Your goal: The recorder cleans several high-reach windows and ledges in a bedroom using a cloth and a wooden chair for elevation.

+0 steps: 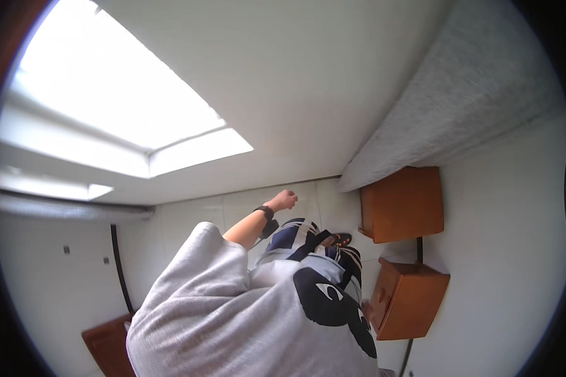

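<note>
My left hand (283, 201) is held out over the white tiled floor, its fingers curled in and nothing seen in them. A black watch or band (266, 212) circles that wrist. Just below the forearm, a small dark box-like object (269, 229) shows beside my striped navy shorts (283, 238). What seems to be my right hand (368, 310) peeks out past my grey shirt (207, 320), close to the front of a small wooden cabinet (417, 301). The shirt hides most of it, so its fingers cannot be made out.
A second wooden cabinet (405, 205) stands by the wall, next to a long grey curtain (405, 118). Bright window light (122, 85) fills the upper left. A reddish-brown wooden piece (108, 346) sits at lower left. My dark shoe (342, 239) is on the tiles.
</note>
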The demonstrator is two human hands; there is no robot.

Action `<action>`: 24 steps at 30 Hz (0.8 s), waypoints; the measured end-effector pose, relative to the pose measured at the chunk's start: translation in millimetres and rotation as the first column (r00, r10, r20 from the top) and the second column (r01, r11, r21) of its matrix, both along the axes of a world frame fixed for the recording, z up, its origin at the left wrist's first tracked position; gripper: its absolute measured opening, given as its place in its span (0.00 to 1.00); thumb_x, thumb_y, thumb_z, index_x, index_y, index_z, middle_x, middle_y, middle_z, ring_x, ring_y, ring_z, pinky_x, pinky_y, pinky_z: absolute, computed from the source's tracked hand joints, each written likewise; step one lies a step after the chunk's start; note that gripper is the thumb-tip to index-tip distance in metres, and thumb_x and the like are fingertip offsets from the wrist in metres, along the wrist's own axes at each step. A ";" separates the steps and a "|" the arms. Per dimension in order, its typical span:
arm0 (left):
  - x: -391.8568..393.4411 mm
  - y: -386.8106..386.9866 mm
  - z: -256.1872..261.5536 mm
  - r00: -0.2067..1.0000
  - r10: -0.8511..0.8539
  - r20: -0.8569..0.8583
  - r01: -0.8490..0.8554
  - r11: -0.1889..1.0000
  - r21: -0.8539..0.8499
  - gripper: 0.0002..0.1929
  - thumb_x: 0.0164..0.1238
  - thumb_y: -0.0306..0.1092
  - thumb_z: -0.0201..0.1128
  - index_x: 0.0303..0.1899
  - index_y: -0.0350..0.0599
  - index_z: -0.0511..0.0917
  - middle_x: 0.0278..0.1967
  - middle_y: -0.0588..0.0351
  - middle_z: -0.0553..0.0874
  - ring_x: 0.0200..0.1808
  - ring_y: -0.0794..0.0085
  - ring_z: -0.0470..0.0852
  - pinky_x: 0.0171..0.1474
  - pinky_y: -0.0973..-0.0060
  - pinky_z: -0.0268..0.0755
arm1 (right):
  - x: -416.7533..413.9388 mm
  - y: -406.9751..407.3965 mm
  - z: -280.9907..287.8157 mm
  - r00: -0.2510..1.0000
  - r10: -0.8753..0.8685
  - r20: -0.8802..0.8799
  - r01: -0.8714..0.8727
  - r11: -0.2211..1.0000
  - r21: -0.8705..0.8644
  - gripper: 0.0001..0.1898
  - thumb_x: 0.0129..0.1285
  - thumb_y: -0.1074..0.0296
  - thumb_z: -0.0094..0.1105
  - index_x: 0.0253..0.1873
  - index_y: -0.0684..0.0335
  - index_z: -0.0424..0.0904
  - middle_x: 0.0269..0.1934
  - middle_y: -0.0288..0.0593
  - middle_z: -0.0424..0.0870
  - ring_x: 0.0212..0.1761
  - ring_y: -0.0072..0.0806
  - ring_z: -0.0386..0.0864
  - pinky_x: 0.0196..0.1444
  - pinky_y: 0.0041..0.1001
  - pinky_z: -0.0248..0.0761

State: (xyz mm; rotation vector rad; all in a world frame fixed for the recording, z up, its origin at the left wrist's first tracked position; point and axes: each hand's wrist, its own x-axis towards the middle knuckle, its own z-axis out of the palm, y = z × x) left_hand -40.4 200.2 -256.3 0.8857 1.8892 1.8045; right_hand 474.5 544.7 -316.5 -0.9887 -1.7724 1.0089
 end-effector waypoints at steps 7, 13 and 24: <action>46.0 -24.8 -5.6 0.998 -0.025 0.056 0.010 0.969 0.247 0.16 0.67 0.38 0.51 0.44 0.34 0.78 0.32 0.53 0.83 0.32 0.71 0.82 0.41 0.73 0.76 | -156.7 -13.9 139.7 0.988 0.154 0.016 -0.154 0.987 0.037 0.13 0.65 0.63 0.54 0.48 0.64 0.77 0.39 0.38 0.78 0.34 0.29 0.77 0.29 0.32 0.79; 74.2 -95.6 -69.0 0.948 0.125 0.292 -0.218 0.925 0.311 0.13 0.70 0.37 0.53 0.46 0.36 0.77 0.34 0.59 0.81 0.35 0.78 0.80 0.42 0.77 0.74 | -265.4 -173.8 257.8 0.834 0.550 0.050 -0.551 0.822 0.143 0.15 0.67 0.65 0.53 0.53 0.68 0.73 0.45 0.42 0.80 0.43 0.29 0.82 0.32 0.30 0.83; 139.7 -163.9 19.0 0.955 0.115 0.272 -0.281 0.639 0.716 0.25 0.67 0.41 0.64 0.62 0.47 0.67 0.57 0.51 0.73 0.46 0.74 0.78 0.50 0.76 0.71 | -341.9 -391.8 239.4 0.135 0.886 0.444 -0.931 0.267 -0.248 0.19 0.68 0.69 0.57 0.61 0.65 0.71 0.52 0.41 0.79 0.50 0.23 0.78 0.47 0.24 0.77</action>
